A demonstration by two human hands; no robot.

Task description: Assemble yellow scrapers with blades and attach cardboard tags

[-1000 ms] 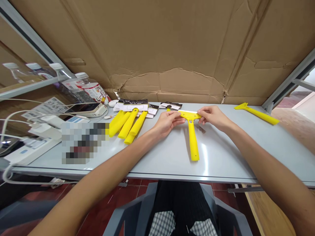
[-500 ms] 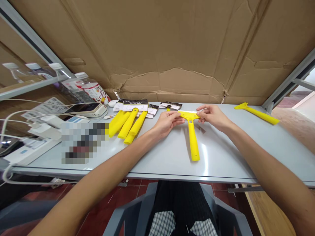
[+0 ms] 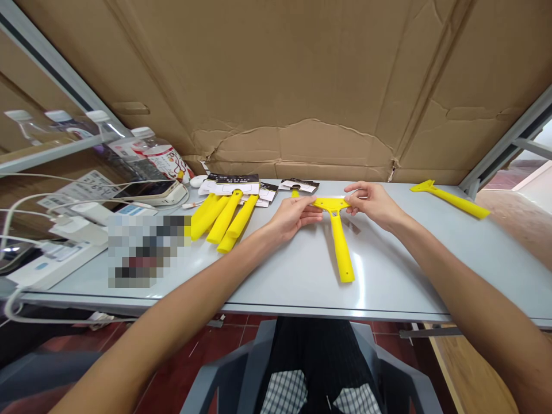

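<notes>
Closest in, checked cloth [image 3: 284, 391] and dark ribbed fabric [image 3: 323, 351] over the lap, grey chair [image 3: 233, 362] around, red floor tiles [image 3: 172, 368] below. Up past the table [image 3: 293, 287] edge and straight to the yellow scraper [image 3: 342, 250]: out in front of the lap, handle pointing back toward the body, wide head farthest away. Touching the tabletop or just above, cannot tell. And there, both ends of the head taken! Left hand [image 3: 293, 217] clamped on the left end, lower fingers bunched together; right hand [image 3: 374, 206] pinching the right end, one upper finger stretched clear. A thin pale strip along the head's far edge, right between the two.

Over to the left, a fanned bunch of yellow handles [image 3: 230, 218], topped by black-and-white cards [image 3: 233, 185]: small pale lettering on the black, an outlined box on the white, too tiny to read. Another card [image 3: 310, 186] just beyond the left hand. Off to the right, well apart, a loose yellow tool [image 3: 457, 201]. Farther left, a printed sheet [image 3: 81, 191] in big dark characters, too blurred for certainty, then a bottle [image 3: 164, 158] with a red-and-white label, wording unclear. At the very back, brown cardboard [image 3: 302, 69].
</notes>
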